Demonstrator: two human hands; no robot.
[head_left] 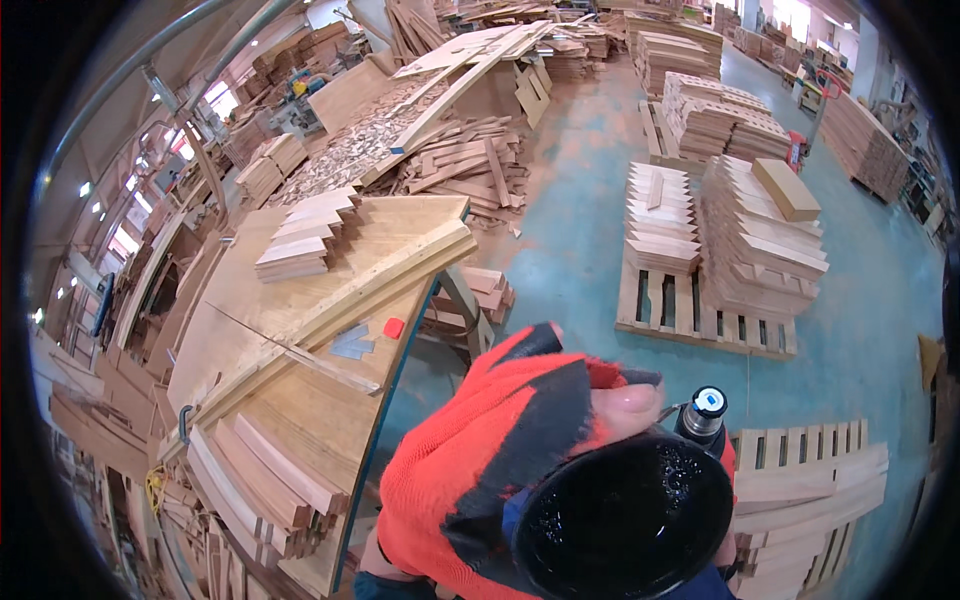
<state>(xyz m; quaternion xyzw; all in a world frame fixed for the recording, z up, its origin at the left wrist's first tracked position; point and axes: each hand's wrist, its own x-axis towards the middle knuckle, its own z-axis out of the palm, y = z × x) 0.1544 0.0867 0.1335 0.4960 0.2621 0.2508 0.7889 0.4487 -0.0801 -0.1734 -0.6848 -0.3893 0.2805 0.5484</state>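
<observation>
My left hand, in a red and black glove with the thumb tip bare, fills the lower middle of the view. It grips a glossy black round object close under the camera, the thumb pressed on its top rim. Just beyond the rim stands a dark cylindrical tool end with a blue and white cap. A sliver of red glove shows at the round object's right edge; it may be my right hand, and the rest of it is hidden.
A wooden workbench at left carries stacks of cut wood pieces and a small red item. Pallets with stacked wood blocks stand on the teal floor. Slatted wood lies at lower right.
</observation>
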